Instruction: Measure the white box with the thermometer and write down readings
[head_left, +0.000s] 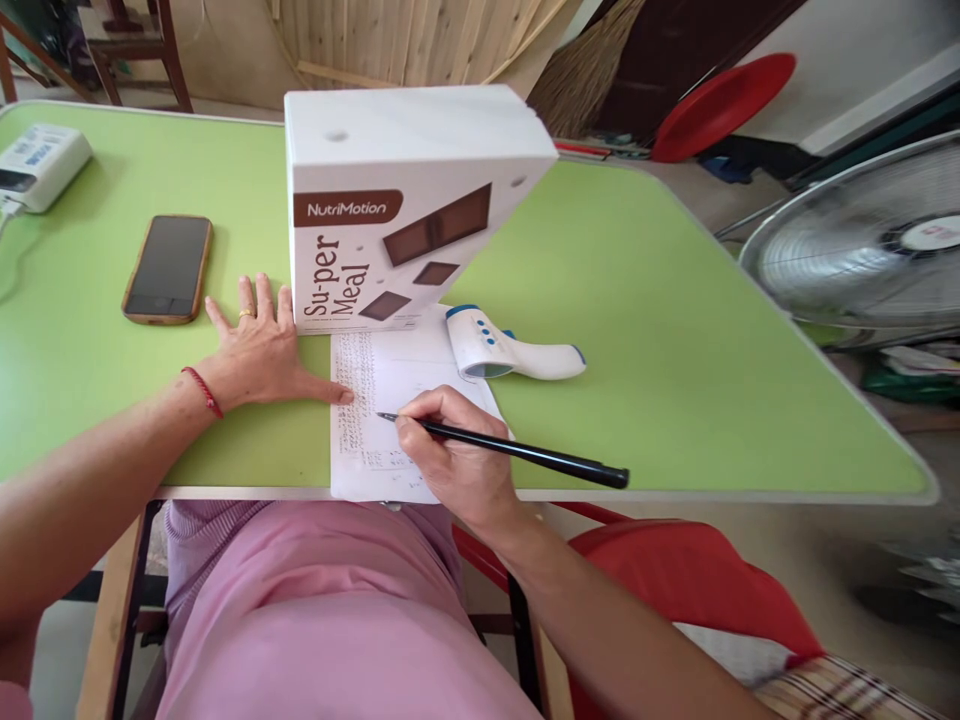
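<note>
In my right hand [461, 455] is a black pen [536, 455], gripped between thumb and fingers, its tip over the white sheet of paper [409, 370]. Small handwriting fills the sheet's left part. My left hand [262, 350] lies flat with fingers spread; its thumb rests on the paper's left edge and its fingertips reach the lower left corner of a white box [420, 130] marked NutriMotion Su-per Meal. The box stands upright behind the paper and hides its far end. A white and blue handheld infrared thermometer [510, 350] lies partly on the paper's right side.
On the green table [660, 330], a phone in a brown case [169, 270] lies left of my left hand. A white power bank [45, 160] with a cable sits at the far left. Beyond the right edge stands a fan [862, 240]; a red stool [675, 580] is below.
</note>
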